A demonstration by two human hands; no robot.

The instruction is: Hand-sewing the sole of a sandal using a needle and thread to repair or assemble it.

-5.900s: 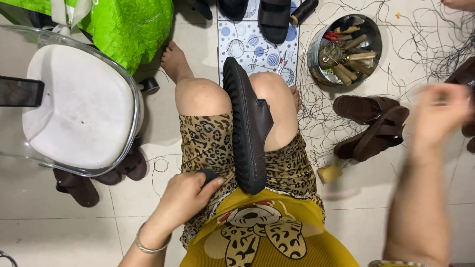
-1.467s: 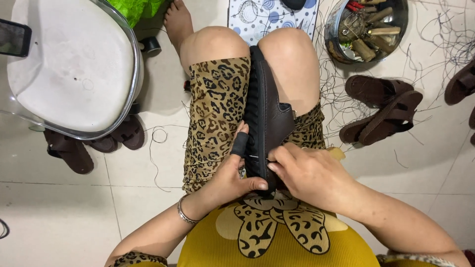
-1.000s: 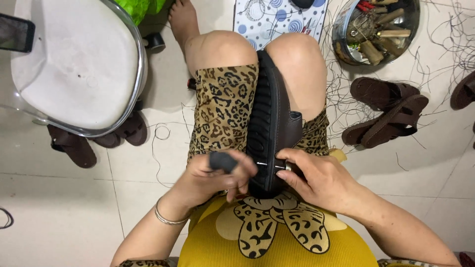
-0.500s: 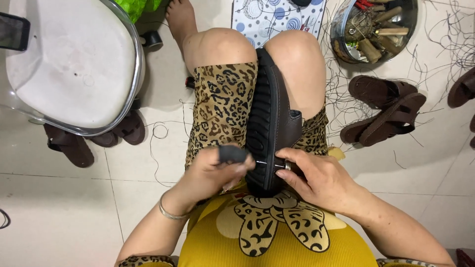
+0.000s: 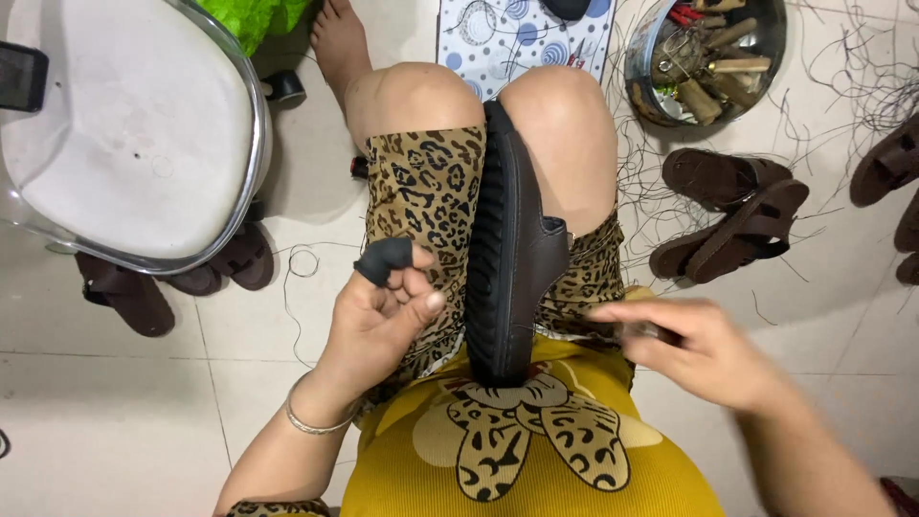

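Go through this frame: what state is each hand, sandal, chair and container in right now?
Black ridged-sole rubber sandal: on edge, gripped between the knees.
Left hand: off the sandal, black cap on forefinger.
Right hand: blurred, right of the sandal; contents unclear.
Pair of brown strapped sandals: lying on the floor.
Round metal tin: open, holding tools.
White seat with chrome rim: unoccupied.

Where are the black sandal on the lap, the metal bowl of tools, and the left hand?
black sandal (image 5: 507, 278), head view, on its ridged sole edge.
metal bowl (image 5: 643, 43), head view, on its left rim.
left hand (image 5: 378, 321), head view, on the back of the hand.
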